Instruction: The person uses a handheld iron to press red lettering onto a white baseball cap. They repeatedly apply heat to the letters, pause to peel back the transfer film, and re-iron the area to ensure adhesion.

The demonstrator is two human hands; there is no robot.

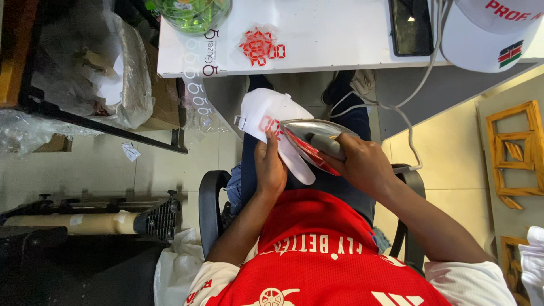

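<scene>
your left hand [270,170] is wrapped around the underside of a white cap [266,113], fingers closed on its crown, holding it up over your lap with its brim pointing back toward you. red cut-out shapes sit on the cap's front panel, just beside your thumb. your right hand [362,164] is clenched tight on the handle of a clothes iron [309,136], whose shiny soleplate is tipped on its side and pressed against the cap at the red shapes. the iron's pale cord [413,85] loops up to the white table [328,39] ahead of you. on that table lie a loose pile of red cut-outs [260,46], a dark phone [411,25] and a second white cap [490,31].
</scene>
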